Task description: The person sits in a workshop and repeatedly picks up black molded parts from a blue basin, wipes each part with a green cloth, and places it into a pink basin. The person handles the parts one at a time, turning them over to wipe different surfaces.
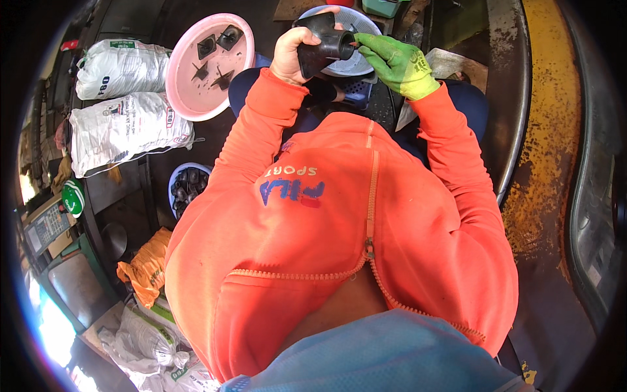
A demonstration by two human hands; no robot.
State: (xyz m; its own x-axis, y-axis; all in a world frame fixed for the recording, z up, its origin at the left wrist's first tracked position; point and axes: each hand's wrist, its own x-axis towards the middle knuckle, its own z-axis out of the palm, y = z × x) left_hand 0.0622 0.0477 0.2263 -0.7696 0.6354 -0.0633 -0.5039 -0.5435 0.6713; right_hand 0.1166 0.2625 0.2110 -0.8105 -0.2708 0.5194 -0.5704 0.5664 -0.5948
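Note:
My bare left hand is wrapped round a black plastic part with a wide flared body and a round, open neck. The neck points to the right. My right hand, in a green glove, has its fingers drawn together at the rim of that neck. Whatever its fingertips pinch is too small to make out. Below the part stands a pale blue plastic basket. To the left, a pink basin holds several similar black pieces.
Two white sacks lie left of the basin. A smaller blue-rimmed basin of dark parts sits near my left elbow. Orange bag and more sacks lie lower left. A rusty yellow metal beam runs along the right.

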